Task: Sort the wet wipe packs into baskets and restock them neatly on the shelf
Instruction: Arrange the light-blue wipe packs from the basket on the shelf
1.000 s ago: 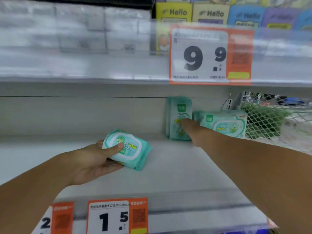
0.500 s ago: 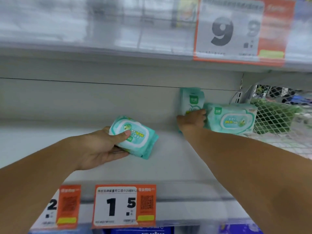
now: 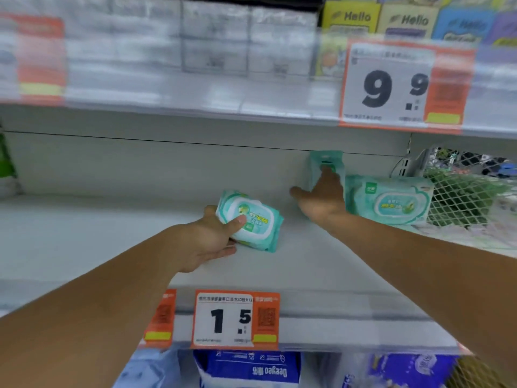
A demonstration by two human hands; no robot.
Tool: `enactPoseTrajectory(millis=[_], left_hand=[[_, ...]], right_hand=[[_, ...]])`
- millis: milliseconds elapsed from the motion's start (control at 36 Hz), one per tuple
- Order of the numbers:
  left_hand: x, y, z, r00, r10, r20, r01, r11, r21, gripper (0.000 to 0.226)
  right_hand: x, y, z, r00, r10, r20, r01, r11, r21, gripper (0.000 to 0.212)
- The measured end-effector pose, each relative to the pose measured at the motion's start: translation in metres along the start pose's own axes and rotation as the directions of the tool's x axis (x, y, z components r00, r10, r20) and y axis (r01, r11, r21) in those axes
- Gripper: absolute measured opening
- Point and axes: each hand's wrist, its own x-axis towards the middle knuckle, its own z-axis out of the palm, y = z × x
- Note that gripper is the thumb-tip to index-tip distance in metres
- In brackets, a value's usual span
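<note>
My left hand (image 3: 215, 239) grips a small teal-and-white wet wipe pack (image 3: 253, 224) just above the white shelf (image 3: 112, 247), thumb on its top face. My right hand (image 3: 321, 196) reaches to the back of the shelf with fingers straight, pressing on an upright teal wet wipe pack (image 3: 326, 163) that stands against the back wall. A larger wet wipe pack (image 3: 389, 200) stands on its long edge right beside that hand, on the right.
A white wire mesh divider (image 3: 461, 197) closes the shelf's right end. Price tags hang on the shelf's front edge (image 3: 235, 320) and on the upper shelf (image 3: 402, 85). White boxes and coloured tissue packs fill the shelf above; blue packs sit below.
My right hand has opened out against the upright pack, pushing it back. My left hand has carried its pack further in and to the right. The view shifted.
</note>
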Motion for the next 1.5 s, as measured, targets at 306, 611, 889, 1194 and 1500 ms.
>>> enactPoseTrajectory(millis=[306,611,889,1194,1500], left_hand=[[-0.008,0.012,0.028,0.993,-0.073,0.096,-0.062,0.378,0.924,0.087],[-0.007,0.019,0.024,0.982,-0.144,0.124,-0.100,0.159,0.982,0.098],[-0.015,0.024,0.022,0.970,-0.215,0.116,-0.084,0.154,0.984,0.095],[-0.016,0.018,0.023,0.970,-0.221,0.102,-0.068,0.156,0.985,0.092],[-0.015,0.013,0.027,0.976,-0.200,0.085,-0.066,0.100,0.993,0.085]], right_hand=[[-0.015,-0.014,0.012,0.817,-0.357,0.453,0.541,0.746,-0.388,0.084],[0.014,-0.029,-0.018,0.833,-0.425,0.353,0.459,0.888,-0.015,0.078],[0.018,-0.047,-0.032,0.762,-0.538,0.360,0.606,0.789,-0.105,0.053],[0.018,-0.025,0.010,0.738,-0.316,0.597,0.634,0.629,-0.451,0.099],[0.041,-0.015,0.029,0.827,-0.323,0.461,0.562,0.508,-0.653,0.045]])
